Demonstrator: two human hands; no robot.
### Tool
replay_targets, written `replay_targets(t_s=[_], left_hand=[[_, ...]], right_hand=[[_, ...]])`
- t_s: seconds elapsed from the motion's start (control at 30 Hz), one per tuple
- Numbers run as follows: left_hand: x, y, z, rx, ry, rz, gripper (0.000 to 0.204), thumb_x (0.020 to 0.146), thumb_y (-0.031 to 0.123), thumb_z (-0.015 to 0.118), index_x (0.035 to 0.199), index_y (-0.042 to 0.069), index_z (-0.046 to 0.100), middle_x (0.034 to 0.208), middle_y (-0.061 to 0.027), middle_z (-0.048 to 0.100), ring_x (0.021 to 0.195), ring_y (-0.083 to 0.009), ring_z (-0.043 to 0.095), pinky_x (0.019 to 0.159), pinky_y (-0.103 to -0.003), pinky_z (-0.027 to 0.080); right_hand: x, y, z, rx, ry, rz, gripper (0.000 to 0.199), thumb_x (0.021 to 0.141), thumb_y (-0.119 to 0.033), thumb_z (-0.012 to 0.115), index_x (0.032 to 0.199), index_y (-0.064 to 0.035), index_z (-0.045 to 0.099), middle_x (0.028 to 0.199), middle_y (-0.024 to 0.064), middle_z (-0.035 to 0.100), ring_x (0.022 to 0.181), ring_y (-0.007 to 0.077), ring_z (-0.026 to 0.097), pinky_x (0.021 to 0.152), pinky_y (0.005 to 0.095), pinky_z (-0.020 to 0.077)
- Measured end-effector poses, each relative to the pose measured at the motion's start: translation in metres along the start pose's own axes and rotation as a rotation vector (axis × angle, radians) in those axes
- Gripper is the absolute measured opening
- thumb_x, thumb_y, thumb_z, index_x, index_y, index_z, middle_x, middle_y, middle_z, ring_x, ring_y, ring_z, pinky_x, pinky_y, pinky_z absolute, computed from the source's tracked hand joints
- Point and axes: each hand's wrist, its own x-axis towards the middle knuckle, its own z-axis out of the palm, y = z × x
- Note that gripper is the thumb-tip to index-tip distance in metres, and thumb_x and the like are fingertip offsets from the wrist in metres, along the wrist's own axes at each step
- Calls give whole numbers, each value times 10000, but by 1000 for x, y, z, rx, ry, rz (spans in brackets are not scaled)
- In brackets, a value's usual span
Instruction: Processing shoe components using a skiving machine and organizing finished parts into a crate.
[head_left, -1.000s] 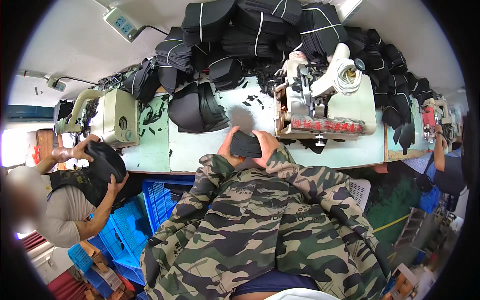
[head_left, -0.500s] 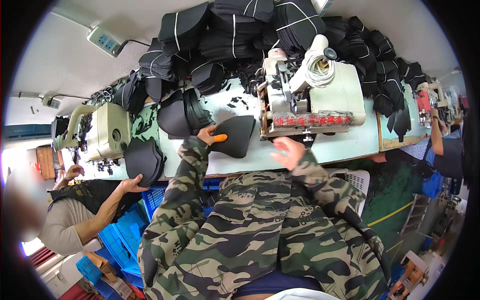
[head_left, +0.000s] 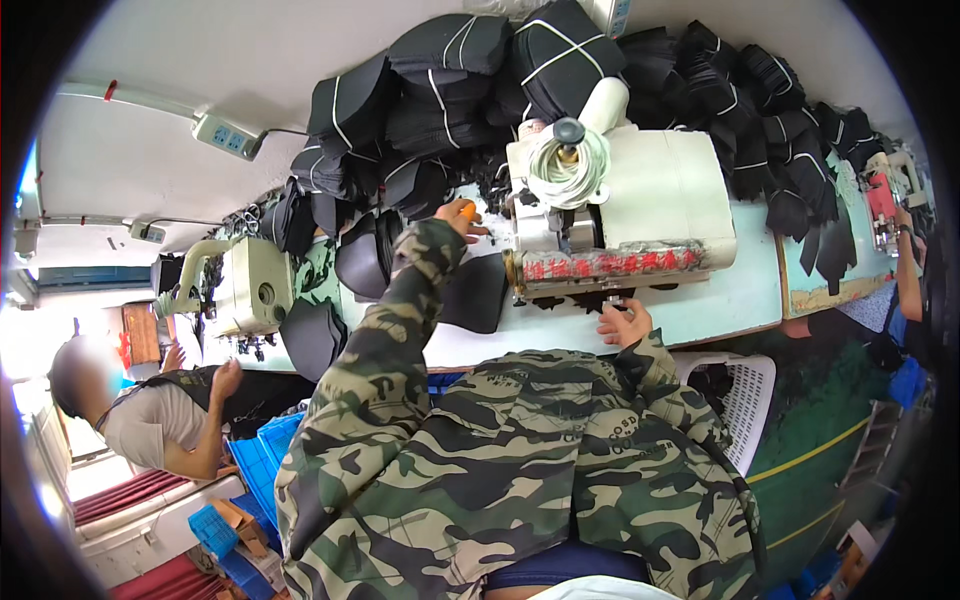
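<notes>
My left hand (head_left: 460, 218) reaches over the table to the left side of a cream sewing machine (head_left: 665, 190). Its fingers are spread and hold nothing, and one wears an orange finger cover (head_left: 468, 210). A curved black fabric piece (head_left: 474, 295) lies flat on the table below that hand, partly hidden by my camouflage sleeve. My right hand (head_left: 625, 326) is at the machine's front lower edge, beside a small metal part (head_left: 613, 300). Its fingers are bent but apart, with nothing visible in them.
Tied stacks of black pieces (head_left: 450, 90) line the wall behind the machine. Loose black pieces (head_left: 365, 255) lie to the left. A co-worker (head_left: 160, 420) sits by another machine (head_left: 250, 285) at left. A white basket (head_left: 745, 400) stands below the table's right edge.
My left hand has let go of the black piece and moved up and right toward the machine. My right hand has moved right and down. The co-worker's hand has left the black pieces.
</notes>
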Motion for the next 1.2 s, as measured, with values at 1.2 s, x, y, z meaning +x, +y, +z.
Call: replay_targets(t_s=[1.2], left_hand=[[3, 2, 12, 373, 19, 223, 382, 863, 209, 537, 1184, 19, 455, 945, -164, 641, 605, -202, 659, 476, -254, 494]], right_hand=[[47, 8, 4, -153, -41, -238, 165, 717, -112, 651, 703, -11, 522, 456, 39, 412, 353, 127, 367, 341, 311, 248]])
